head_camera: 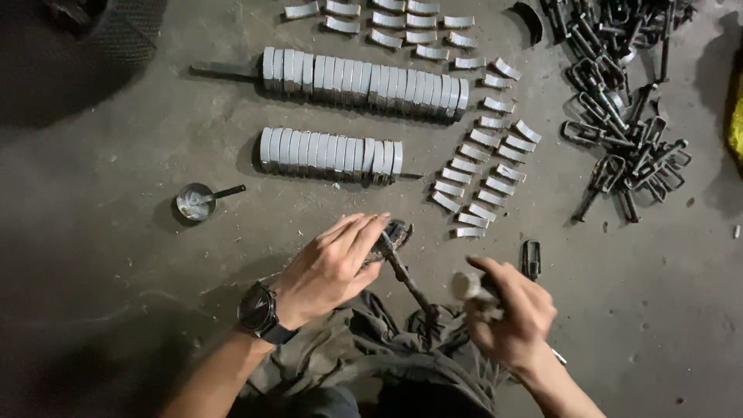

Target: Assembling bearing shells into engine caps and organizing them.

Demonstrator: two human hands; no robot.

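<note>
Gripping a dark metal rod (409,282) by its top end with the left hand (334,268), just below the shorter row of curved plates (331,152). Looks heavy, stiff. Right hand (511,313) clenched around a pale plate (467,286).

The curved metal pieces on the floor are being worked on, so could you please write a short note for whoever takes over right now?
Left hand: closed on the top of a dark metal rod tool standing over a cloth.
Right hand: holds a pale curved piece, blurred.
Done, by the look of it: two stacked rows of curved pieces.
Left, likely: the loose curved pieces laid out singly.
Nearby: small tin with brush on the left, pile of dark brackets on the right.
</note>
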